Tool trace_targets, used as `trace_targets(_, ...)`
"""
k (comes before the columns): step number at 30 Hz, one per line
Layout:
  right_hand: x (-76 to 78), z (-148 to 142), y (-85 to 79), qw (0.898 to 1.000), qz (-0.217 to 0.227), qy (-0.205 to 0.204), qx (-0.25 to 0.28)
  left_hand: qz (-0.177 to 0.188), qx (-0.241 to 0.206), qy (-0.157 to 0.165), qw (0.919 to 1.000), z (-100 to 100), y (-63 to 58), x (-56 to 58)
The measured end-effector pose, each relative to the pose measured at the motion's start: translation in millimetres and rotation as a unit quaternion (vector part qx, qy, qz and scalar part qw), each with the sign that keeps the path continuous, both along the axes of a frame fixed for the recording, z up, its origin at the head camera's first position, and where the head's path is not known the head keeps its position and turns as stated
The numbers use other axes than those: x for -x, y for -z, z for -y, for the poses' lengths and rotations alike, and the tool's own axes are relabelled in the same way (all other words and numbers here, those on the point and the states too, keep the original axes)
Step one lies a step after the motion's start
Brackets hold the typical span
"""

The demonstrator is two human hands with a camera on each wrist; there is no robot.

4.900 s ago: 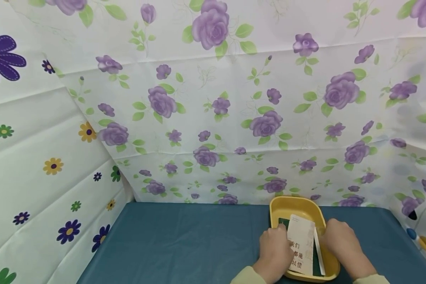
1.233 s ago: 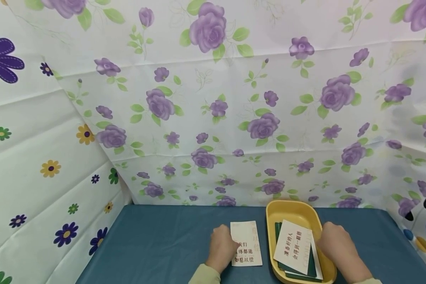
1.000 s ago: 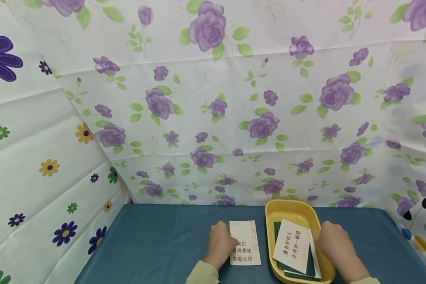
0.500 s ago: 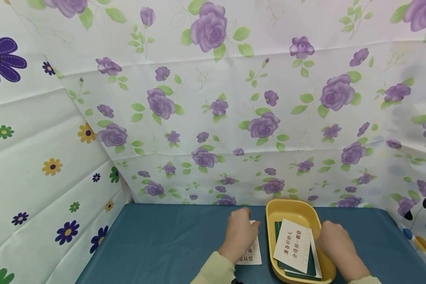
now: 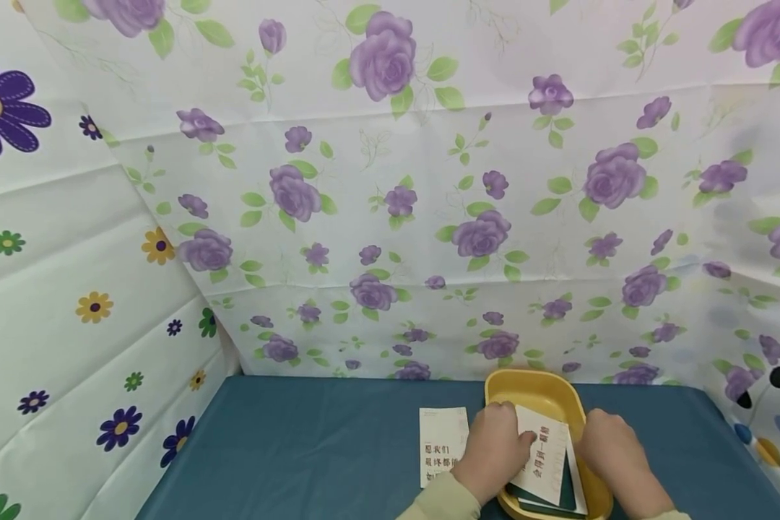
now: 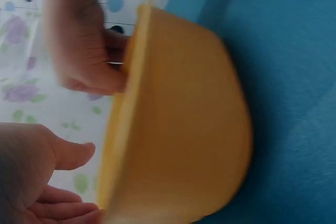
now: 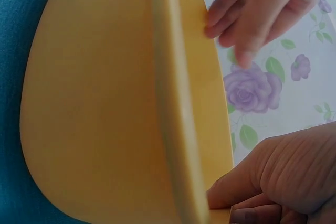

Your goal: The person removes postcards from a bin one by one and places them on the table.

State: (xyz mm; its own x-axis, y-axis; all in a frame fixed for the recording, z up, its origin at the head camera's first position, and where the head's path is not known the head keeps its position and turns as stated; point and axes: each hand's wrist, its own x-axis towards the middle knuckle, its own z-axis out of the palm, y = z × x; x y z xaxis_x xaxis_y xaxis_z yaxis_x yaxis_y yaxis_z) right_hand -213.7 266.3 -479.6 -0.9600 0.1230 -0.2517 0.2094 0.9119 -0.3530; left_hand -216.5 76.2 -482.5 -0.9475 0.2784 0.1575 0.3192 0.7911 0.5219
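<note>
My left hand [image 5: 494,451] is over the left rim of a yellow plastic basin [image 5: 526,386], beside the top card. In the left wrist view its thumb and fingers [image 6: 60,211] are apart with nothing between them. The top card [image 5: 549,462] is white with printed characters and lies askew on a stack with dark green pieces. My right hand [image 5: 614,451] is at the basin's right side, its thumb and fingertips down inside the rim; I cannot tell if they pinch anything. Another white printed card [image 5: 442,440] lies flat on the table, left of the basin.
A dark blue cloth [image 5: 312,448] covers the table. Behind it hangs a white sheet with purple roses [image 5: 370,292], and another with coloured daisies [image 5: 94,307] hangs on the left. The basin stands near the back sheet.
Earlier my left hand held the printed card over the basin; that card now lies on the table, released. My left hand has since moved right, back over the basin. My right hand has hardly moved.
</note>
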Motion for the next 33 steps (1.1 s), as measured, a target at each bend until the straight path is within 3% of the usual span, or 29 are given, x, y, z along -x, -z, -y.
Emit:
trace_targets(4, -0.1, 0, -0.3, 1.000, -0.005, 0.001, -0.001, -0.012, 0.070, 0.005, 0.9975, -11, 10.8, -0.9)
trace_targets(9, -0.4, -1, -1.6, 1.000, -0.004, 0.002, 0.000, -0.007, 0.154, 0.028, 0.9876, -24, 16.2, -1.7)
trace_targets(12, -0.4, -1, -1.1, 1.000, -0.004, 0.000, 0.000, 0.017, 0.174, 0.033, 0.9841, -30, 19.6, -2.1)
trace_targets(16, -0.6, -2, -0.4, 1.000, -0.009, -0.001, -0.001, 0.022, 0.202, 0.020, 0.9788, -38, 26.5, -2.3)
trace_targets(22, -0.5, -1, -0.9, 1.000, -0.012, 0.002, -0.001, -0.013, 0.282, 0.005, 0.9593, -44, 34.5, -3.5)
trace_targets(27, -1.8, 0, -1.7, 1.000, -0.014, 0.003, 0.001, -0.004, 0.307, 0.000, 0.9518, -46, 35.9, -4.5)
trace_targets(33, -1.7, 2, -2.9, 1.000, -0.018, 0.003, -0.003, -0.003, 0.299, -0.017, 0.9540, -46, 35.3, -6.8)
